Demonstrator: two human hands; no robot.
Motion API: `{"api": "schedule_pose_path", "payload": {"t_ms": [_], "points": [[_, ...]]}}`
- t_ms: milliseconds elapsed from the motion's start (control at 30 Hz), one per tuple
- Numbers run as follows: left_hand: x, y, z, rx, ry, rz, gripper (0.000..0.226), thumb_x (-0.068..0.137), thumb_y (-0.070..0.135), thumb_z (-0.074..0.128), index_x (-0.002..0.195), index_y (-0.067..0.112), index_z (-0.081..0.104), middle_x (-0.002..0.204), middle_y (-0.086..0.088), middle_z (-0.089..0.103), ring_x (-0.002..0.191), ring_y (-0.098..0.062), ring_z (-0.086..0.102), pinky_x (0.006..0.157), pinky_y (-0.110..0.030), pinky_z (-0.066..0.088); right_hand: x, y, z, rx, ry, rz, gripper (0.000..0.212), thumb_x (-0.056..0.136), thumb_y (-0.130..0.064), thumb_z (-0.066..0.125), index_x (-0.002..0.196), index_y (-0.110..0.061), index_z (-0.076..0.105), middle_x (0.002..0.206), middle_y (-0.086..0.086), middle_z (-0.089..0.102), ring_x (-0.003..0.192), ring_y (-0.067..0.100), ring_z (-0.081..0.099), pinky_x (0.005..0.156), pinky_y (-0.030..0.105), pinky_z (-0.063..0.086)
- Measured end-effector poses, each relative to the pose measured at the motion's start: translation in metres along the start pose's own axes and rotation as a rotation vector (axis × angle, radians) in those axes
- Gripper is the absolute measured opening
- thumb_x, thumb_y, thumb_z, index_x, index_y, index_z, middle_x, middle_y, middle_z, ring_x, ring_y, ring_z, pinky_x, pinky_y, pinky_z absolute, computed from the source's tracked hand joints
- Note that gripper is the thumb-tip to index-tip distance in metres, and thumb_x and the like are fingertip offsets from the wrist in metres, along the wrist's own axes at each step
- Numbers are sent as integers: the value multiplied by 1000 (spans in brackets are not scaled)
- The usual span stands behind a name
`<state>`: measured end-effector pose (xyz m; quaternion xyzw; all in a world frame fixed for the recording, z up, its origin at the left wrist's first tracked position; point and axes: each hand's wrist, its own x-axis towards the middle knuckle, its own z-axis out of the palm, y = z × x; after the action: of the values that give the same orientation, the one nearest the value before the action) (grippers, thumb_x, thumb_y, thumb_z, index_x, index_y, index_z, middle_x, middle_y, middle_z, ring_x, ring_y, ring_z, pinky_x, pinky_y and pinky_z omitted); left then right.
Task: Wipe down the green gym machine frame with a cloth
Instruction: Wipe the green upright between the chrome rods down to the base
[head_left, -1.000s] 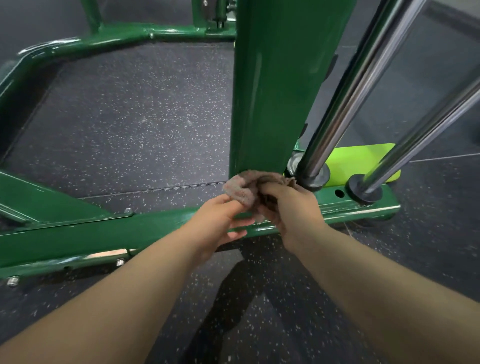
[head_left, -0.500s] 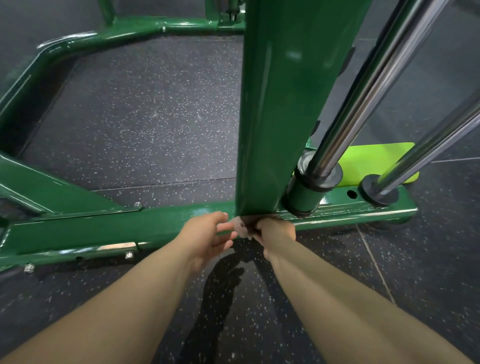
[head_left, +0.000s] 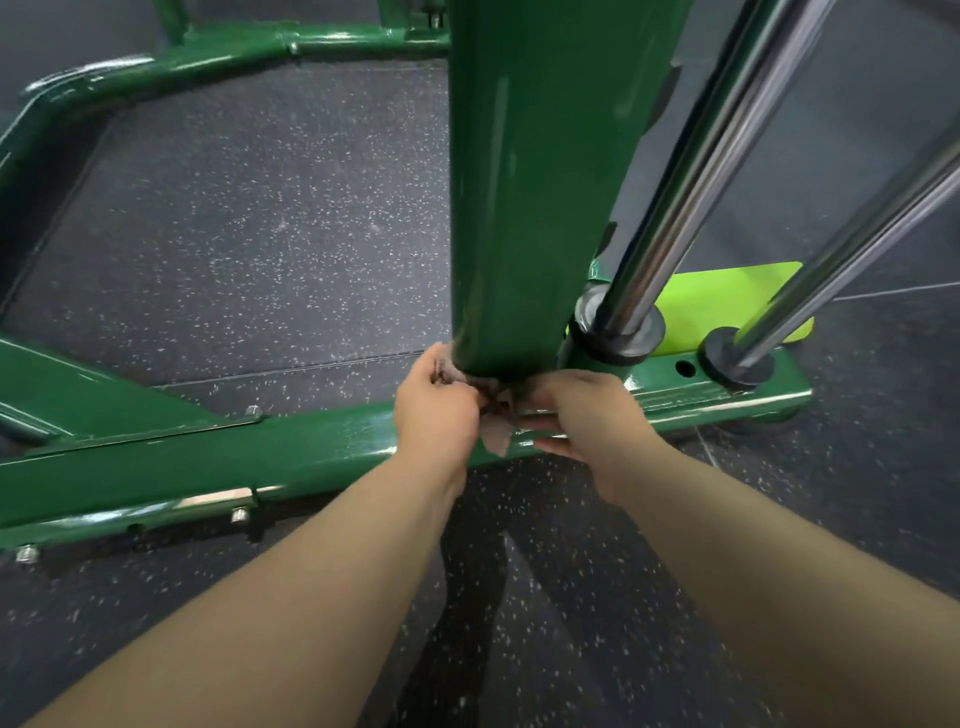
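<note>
- I see both hands at the foot of the green upright post (head_left: 524, 182), where it meets the base rail (head_left: 311, 447).
- The cloth (head_left: 493, 415) is bunched between the hands, pressed at the post's bottom edge, with a corner hanging over the rail's front face.
- Left hand (head_left: 434, 415): fingers curled and clamped on the cloth's left end, at the post's left corner.
- Right hand (head_left: 582, 415): fingers curled around the cloth's right end; fingertips hidden, but the grip looks firm.
- My read of the step: wiping the post-to-rail joint, likely with the cloth held against the post's base.
- To do it well: keep the cloth taut between both hands and work it side to side so it gets into the weld seam.
- Spread the cloth flatter; bunched like this, little of it touches paint.
- Watch the chrome guide rod (head_left: 691, 171) and its collar (head_left: 613, 327) just right of the post; keep knuckles off them.
- Then run along the rail, including around the bolt heads (head_left: 239, 514).
- Speckled rubber floor (head_left: 260, 234) isn't part of the job.
</note>
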<state>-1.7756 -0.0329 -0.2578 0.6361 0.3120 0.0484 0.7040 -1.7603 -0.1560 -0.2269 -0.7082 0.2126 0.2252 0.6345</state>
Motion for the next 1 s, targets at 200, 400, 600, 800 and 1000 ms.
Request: {"api": "schedule_pose_path", "payload": {"t_ms": [200,400,600,800,1000], "points": [[10,49,5,-267,3,249,46,85,-11,32,90,18,67,76,6,67,54,-5,46,45,-15,34,1,1,-20,157,71,-57,13,99,-12,51,92,-16,62,109,14,72,83,20,65,76,33,54],[51,44,-3,-97,-325,100,51,100,49,21,68,23,51,58,3,53,49,-11,42,54,-23,29,4,9,-8,206,48,-37,11,102,-20,50,105,-17,60,107,7,66,92,18,61,80,31,55],[63,-16,-16,100,-332,-143,59,98,58,29,79,19,69,81,-9,73,74,-20,68,77,-28,53,12,11,-8,55,38,29,14,102,-29,48,113,-24,52,116,9,61,99,19,61,83,36,55],[58,71,-20,-213,-497,65,69,100,53,13,78,13,64,73,-7,66,66,-19,62,65,-20,49,18,9,-10,220,-41,67,16,104,-28,44,117,-20,50,120,2,59,106,23,64,80,35,55],[73,54,9,-129,-452,21,60,98,57,31,117,19,72,130,-15,64,120,-32,61,109,-49,43,19,5,-4,247,25,72,15,103,-28,47,92,-20,54,97,3,57,103,24,65,80,36,57]]}}
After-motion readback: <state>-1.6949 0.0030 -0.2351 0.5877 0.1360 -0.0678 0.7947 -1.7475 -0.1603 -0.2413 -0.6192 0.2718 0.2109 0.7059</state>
